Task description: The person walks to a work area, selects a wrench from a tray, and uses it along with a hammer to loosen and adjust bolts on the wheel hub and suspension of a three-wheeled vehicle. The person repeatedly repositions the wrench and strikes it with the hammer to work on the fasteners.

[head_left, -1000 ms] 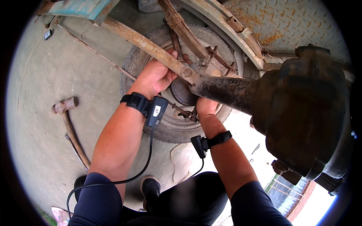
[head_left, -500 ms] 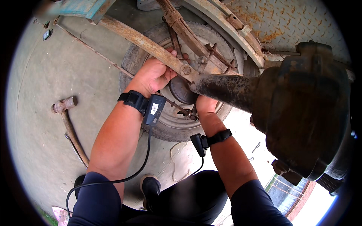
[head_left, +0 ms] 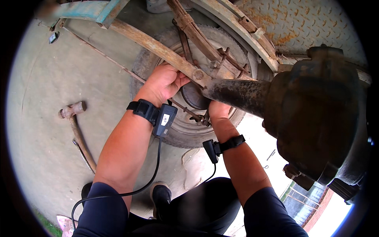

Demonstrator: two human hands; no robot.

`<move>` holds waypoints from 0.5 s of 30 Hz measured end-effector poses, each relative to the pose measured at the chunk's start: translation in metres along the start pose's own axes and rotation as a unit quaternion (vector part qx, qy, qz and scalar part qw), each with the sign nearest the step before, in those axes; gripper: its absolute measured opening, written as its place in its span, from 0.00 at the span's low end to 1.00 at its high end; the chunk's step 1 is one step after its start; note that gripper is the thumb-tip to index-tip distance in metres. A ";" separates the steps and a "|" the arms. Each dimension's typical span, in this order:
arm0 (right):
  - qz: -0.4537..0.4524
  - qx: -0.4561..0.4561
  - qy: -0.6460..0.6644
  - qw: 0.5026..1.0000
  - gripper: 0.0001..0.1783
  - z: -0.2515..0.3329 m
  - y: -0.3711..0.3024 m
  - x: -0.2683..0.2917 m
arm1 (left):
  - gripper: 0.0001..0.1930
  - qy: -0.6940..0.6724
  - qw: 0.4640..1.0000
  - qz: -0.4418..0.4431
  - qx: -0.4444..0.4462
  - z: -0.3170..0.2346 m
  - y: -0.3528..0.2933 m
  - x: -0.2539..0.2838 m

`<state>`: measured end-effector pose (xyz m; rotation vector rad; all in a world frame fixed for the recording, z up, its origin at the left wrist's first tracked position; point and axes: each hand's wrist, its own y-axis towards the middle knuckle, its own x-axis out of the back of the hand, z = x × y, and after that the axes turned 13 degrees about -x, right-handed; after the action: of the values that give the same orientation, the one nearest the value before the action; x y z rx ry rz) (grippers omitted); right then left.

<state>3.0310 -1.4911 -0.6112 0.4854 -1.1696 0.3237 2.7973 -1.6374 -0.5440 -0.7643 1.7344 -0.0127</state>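
My left hand (head_left: pixel 167 81) is at the inner side of a wheel (head_left: pixel 146 61), beside a rusty flat bar (head_left: pixel 152 43). Its fingers curl in beneath the bar, the tips out of sight; what they grip, if anything, is hidden. A dark round drum (head_left: pixel 194 96) lies between my two hands. Below it, a thin rod with a spring (head_left: pixel 188 111) runs to a small greasy linkage. My right hand (head_left: pixel 219 109) reaches up under the dark axle tube (head_left: pixel 237 91), against the drum's right side, and its fingers are hidden there. Both wrists carry black strapped devices.
A large dark axle housing (head_left: pixel 316 118) fills the right side. Rusty leaf springs (head_left: pixel 193 31) cross above the wheel, near a ridged metal plate (head_left: pixel 300 23). On the concrete floor at left lie a hammer (head_left: pixel 77 130) and a metal bar (head_left: pixel 82 155). A cable (head_left: pixel 154 173) trails from the left wrist.
The left hand's fingertips, which showed past the rusty bar, have drawn back beneath it. The right hand stays beside the drum. The whole view has shifted slightly.
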 end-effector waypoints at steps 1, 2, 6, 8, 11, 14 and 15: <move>0.013 -0.004 -0.002 1.000 0.19 0.000 0.000 -0.001 | 0.10 0.016 1.000 -0.012 -0.003 0.000 -0.001 0.000; -0.001 0.002 -0.008 1.000 0.19 0.001 0.000 -0.002 | 0.10 0.031 0.999 -0.022 -0.006 0.002 -0.002 -0.002; -0.026 0.045 -0.041 0.998 0.20 0.035 -0.006 0.015 | 0.09 0.034 0.999 -0.026 -0.016 0.003 -0.001 0.004; 0.006 0.054 -0.039 0.998 0.20 0.069 -0.011 0.029 | 0.09 0.025 0.999 -0.023 -0.030 -0.006 -0.003 0.010; 0.043 0.013 -0.043 0.998 0.20 0.073 -0.012 0.039 | 0.10 0.001 1.000 -0.004 -0.022 -0.006 -0.003 0.005; 0.022 -0.019 -0.035 0.999 0.20 0.062 -0.009 0.035 | 0.10 -0.007 1.000 0.005 -0.013 0.000 0.000 0.000; 0.020 -0.021 -0.014 0.999 0.19 0.064 -0.010 0.034 | 0.10 -0.005 1.000 0.004 -0.013 0.000 0.001 0.003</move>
<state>2.9973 -1.5334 -0.5621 0.4308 -1.2114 0.3276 2.7963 -1.6379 -0.5473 -0.7761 1.7304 0.0186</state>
